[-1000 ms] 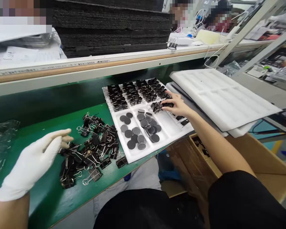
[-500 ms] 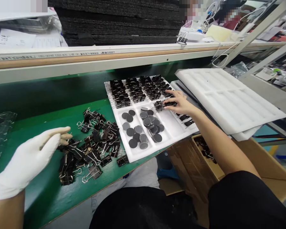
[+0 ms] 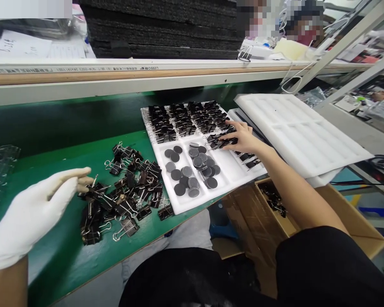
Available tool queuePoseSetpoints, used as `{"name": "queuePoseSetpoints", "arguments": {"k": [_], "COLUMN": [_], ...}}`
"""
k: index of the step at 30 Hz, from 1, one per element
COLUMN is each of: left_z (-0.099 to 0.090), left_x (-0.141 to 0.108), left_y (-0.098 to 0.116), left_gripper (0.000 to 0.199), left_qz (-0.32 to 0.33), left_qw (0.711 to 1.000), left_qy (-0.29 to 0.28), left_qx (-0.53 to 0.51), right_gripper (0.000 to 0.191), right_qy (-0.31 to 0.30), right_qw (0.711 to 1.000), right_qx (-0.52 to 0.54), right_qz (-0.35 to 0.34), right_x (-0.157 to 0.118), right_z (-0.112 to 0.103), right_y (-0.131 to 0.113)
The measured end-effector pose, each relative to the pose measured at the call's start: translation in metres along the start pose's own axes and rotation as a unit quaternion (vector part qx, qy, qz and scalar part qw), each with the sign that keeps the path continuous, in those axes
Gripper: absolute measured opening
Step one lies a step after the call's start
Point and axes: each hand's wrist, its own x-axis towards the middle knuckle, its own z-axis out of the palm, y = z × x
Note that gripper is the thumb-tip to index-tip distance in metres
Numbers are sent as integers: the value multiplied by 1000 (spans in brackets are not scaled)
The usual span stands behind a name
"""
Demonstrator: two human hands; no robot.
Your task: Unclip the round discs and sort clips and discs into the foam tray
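On the green table lies a loose heap of black binder clips (image 3: pixel 128 192). My left hand (image 3: pixel 45 204), in a white glove, is at the left edge of this heap, its fingertips close together by a clip; whether they grip it is unclear. A white compartment tray (image 3: pixel 171 207) holds rows of black clips (image 3: pixel 188 119) in its back compartments and several grey and black discs (image 3: pixel 198 162) in two front ones. My bare right hand (image 3: pixel 240 138) rests over clips in the tray's right part, fingers spread, touching them.
White moulded trays (image 3: pixel 301 128) are stacked at the right. Below them stands a cardboard box (image 3: pixel 348 213) with clips inside. A shelf edge (image 3: pixel 115 76) runs across the back, with black foam sheets (image 3: pixel 166 30) on it. Clear plastic (image 3: pixel 0 175) lies far left.
The view has shifted slightly. My left hand has moved a little to the left and down, while my right hand stays over the same clips.
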Motion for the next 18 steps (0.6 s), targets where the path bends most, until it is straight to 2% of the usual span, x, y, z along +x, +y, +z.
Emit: {"name": "queuePoseSetpoints", "arguments": {"k": [4,8,11,13,15,17,18], "left_z": [-2,-3,-11,-23,-38,-54,-60], "left_x": [-2,-4,-11,-22,-36,-53,-62], "left_y": [8,25,28,18,1,-22,-33], "left_gripper": [38,40,42,44,45,45,44], "left_qz": [-16,-22,-21,-28,-43,-60,-68], "left_qw": [999,999,999,996,988,975,972], "left_qy": [13,0,28,80,150,206,204], "left_qx": [-26,-24,-21,-10,13,59,93], "right_gripper": [33,40,43,38,33,40,46], "right_qy": [36,-71,-116,-106,-94,-64,-40], "right_qw": [995,985,974,970,967,975,980], "right_qx": [47,58,84,103,120,118,115], "right_qz": [-85,-144,-178,-195,-204,-175,-156], "right_x": [1,16,27,29,29,28,27], "right_z": [-6,8,18,21,20,19,18], "right_y": [-44,-96,-111,-110,-104,-100,-100]}}
